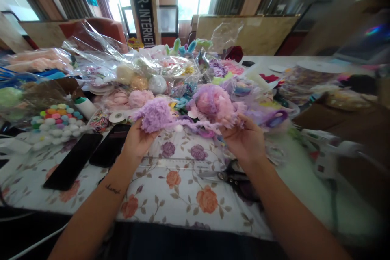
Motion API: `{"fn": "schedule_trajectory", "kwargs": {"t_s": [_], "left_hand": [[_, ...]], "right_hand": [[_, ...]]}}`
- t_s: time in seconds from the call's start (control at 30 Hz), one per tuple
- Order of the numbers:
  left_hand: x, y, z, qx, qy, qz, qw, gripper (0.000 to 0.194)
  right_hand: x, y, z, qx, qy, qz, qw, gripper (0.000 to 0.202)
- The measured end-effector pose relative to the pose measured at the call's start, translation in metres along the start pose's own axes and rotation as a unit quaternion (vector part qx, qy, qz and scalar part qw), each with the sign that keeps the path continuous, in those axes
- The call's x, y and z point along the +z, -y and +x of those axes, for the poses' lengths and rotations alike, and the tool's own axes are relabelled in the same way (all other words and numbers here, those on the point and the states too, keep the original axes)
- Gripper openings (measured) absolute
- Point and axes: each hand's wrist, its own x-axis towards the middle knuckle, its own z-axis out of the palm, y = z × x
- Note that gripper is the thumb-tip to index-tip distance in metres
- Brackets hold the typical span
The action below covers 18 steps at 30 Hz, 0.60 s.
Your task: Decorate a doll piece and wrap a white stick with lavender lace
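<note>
A small fluffy bundle of lilac yarn (155,115) rests in my left hand (138,140), whose fingers are wrapped under it. From the bundle a lilac yarn strand (195,123) stretches across to my right hand (245,140), closed around its other end. Just above that hand is a larger pink and lilac yarn ball (211,103) with a frayed pink edge; whether my fingertips touch it I cannot tell. Below the strand, a clear ruler (176,163) lies on the flowered cloth (183,195). Black-handled scissors (234,178) lie beneath my right wrist.
Two dark phones (73,162) lie left of my left hand, near strings of coloured pompoms (61,118). Plastic bags (128,69) of craft supplies crowd the back. A white glue gun (323,150) stands at the right, by a brown bag (335,118).
</note>
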Motion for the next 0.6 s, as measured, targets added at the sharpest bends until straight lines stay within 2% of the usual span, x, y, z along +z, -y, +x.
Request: {"fn": "schedule_trajectory", "kwargs": {"t_s": [0.1,0.17,0.23,0.27,0.3,0.37,0.4,0.43,0.5,0.6], "left_hand": [[-0.003,-0.007,0.009,0.109,-0.069,-0.022,0.991,0.025],[-0.006,-0.013,0.013,0.181,-0.081,-0.021,0.98,0.024],[-0.009,-0.019,0.013,0.22,-0.063,-0.019,0.973,0.023],[-0.01,-0.022,0.012,0.215,-0.047,-0.021,0.975,0.023],[-0.011,-0.024,0.011,0.195,-0.033,-0.026,0.98,0.026],[-0.01,-0.026,0.007,0.133,-0.005,-0.038,0.99,0.032],[-0.009,-0.025,0.004,0.101,0.01,-0.041,0.994,0.034],[-0.008,-0.022,0.002,0.069,0.025,-0.042,0.996,0.034],[-0.004,-0.013,-0.003,0.001,0.045,-0.034,0.998,0.035],[0.003,0.008,-0.012,-0.099,0.059,-0.013,0.993,0.037]], "right_hand": [[0.003,0.003,-0.004,0.002,0.009,-0.042,0.999,0.032],[0.003,0.003,-0.005,-0.055,-0.027,-0.11,0.992,0.035],[0.0,0.002,-0.004,-0.154,-0.088,-0.218,0.96,0.035],[-0.001,0.002,-0.004,-0.206,-0.12,-0.288,0.927,0.033],[-0.003,0.001,-0.004,-0.249,-0.147,-0.36,0.887,0.029],[-0.004,0.0,-0.005,-0.286,-0.164,-0.492,0.806,0.02],[-0.004,-0.002,-0.007,-0.287,-0.152,-0.54,0.777,0.018],[-0.003,-0.004,-0.008,-0.278,-0.125,-0.572,0.761,0.02],[0.001,-0.013,-0.012,-0.23,-0.038,-0.603,0.763,0.031],[0.012,-0.03,-0.022,-0.112,0.101,-0.581,0.8,0.045]]}}
